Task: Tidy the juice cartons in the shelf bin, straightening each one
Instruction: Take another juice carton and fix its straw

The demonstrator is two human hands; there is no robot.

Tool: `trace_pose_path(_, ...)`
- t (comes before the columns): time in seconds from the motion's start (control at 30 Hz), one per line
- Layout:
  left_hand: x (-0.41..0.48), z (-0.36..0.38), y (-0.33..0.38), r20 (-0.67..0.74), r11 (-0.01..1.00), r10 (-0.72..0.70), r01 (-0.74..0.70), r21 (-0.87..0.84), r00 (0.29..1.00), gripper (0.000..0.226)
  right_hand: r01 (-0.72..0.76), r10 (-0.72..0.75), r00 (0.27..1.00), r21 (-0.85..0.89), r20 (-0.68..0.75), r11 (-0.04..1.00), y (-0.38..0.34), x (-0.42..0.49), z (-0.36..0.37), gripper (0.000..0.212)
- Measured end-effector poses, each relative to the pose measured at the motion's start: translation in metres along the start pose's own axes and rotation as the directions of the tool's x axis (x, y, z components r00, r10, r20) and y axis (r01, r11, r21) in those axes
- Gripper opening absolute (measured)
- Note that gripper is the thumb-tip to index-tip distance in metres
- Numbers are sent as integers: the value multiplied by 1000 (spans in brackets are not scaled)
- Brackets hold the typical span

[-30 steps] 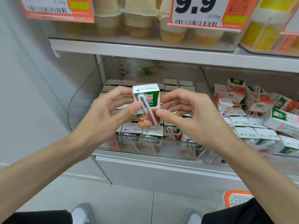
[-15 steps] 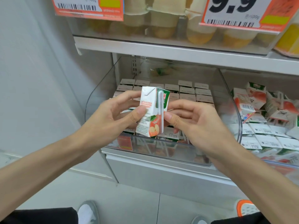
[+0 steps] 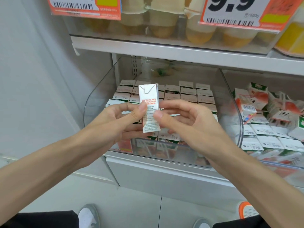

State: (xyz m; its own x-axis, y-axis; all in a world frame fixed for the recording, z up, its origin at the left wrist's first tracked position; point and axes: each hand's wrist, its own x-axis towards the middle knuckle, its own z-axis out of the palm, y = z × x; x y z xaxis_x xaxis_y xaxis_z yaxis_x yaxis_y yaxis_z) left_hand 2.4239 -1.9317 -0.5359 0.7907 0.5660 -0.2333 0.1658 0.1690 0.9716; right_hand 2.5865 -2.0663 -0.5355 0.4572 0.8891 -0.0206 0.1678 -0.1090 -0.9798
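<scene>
Juice carton (image 3: 149, 109) held upright, printed side panel toward the camera, just above the front of the clear bin (image 3: 97, 102). Left hand (image 3: 121, 122) grip: thumb on the panel, fingers curled behind and under; right hand (image 3: 185, 124) grip: thumb pinching the carton's right edge, fingers behind. Inside the bin, rows of cartons (image 3: 189, 94) stand upright; right of the bin, jumbled cartons (image 3: 263, 112).
</scene>
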Motion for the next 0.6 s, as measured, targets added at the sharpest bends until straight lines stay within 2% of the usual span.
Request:
trace_pose_path(0.13,-1,3,0,-24,1000,2,-1,8,1000,68,11,-11,1000,-20,-3,1000,2,1,1,36)
trace_pose_path(0.27,0,-1,0,-20,1000,25,-25,14,999,35,-1,-1,1000,68,20,998,4,0,-3,39)
trace_pose_path(0.33,0,-2,-1,-25,999,41,-41,12,999,26,1,-3,1000,86,26,996,4,-1,-2,37)
trace_pose_path(0.47,1,-3,-2,-80,999,51,-50,19,996,32,16,-16,1000,32,-5,999,5,-3,1,28)
trace_pose_path(0.6,2,-3,-3,-115,998,57,-56,10,992,40,22,-24,998,-31,-61,999,3,-3,0,32)
